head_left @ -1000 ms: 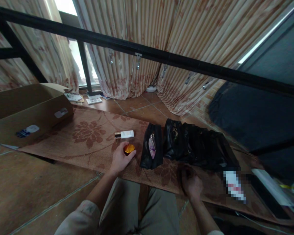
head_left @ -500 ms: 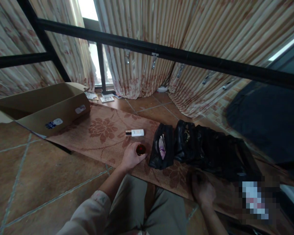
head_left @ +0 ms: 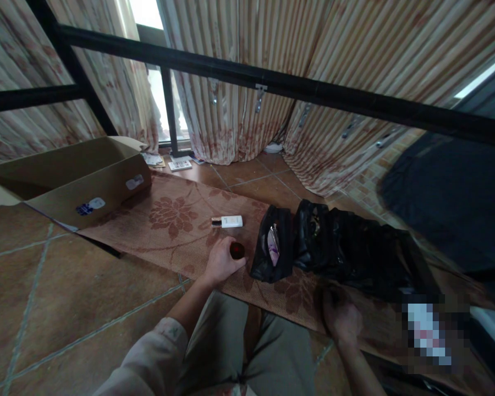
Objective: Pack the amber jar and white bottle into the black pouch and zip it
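Observation:
My left hand [head_left: 221, 260] is closed around a small, dark amber round container [head_left: 237, 251], seen from above with a red glint in it. It is held over the patterned cloth [head_left: 177, 242]. Just beyond lies a small white bottle [head_left: 231, 221] with a dark and gold cap, on its side. Right of my left hand stands an open black pouch [head_left: 262, 264] with something purple and silvery [head_left: 273, 247] inside. My right hand [head_left: 343, 319] rests in shadow at the cloth's near edge, its fingers curled around something dark that I cannot make out.
Several more black pouches or bags [head_left: 367, 253] are lined up to the right. An open cardboard box [head_left: 107, 201] stands at the cloth's left end. A black metal rail [head_left: 231, 74] crosses before the curtains [head_left: 239, 121]. A blurred-out item [head_left: 427, 333] lies at lower right.
Almost nothing differs. The container in my left hand looks slightly tilted and darker on top; the view has shifted a little. My right hand stays in place.

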`<state>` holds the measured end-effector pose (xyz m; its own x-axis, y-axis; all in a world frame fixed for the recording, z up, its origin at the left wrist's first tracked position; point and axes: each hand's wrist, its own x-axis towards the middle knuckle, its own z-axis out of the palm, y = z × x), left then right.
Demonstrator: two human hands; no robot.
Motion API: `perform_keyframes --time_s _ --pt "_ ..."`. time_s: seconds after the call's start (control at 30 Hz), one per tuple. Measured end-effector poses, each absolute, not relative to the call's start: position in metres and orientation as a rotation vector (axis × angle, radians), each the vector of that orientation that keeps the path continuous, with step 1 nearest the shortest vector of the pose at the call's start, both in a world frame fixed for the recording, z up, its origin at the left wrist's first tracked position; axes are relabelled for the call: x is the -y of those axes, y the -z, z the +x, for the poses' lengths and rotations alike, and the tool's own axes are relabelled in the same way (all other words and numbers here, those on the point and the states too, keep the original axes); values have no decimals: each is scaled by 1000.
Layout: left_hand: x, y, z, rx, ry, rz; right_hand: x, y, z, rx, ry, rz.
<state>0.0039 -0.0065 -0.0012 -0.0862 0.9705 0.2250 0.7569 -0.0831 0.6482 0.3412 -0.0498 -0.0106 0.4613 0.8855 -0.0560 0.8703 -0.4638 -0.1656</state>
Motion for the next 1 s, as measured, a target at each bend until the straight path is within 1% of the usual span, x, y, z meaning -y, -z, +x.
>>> perform_keyframes --time_s 0.47,1.0 --pt "7 -2 6 -1905 -977 1770 50 10 339 1590 -156 -2589" --pt "6 -1 4 -1855 -944 1917 50 5 336 1586 -154 -2589"
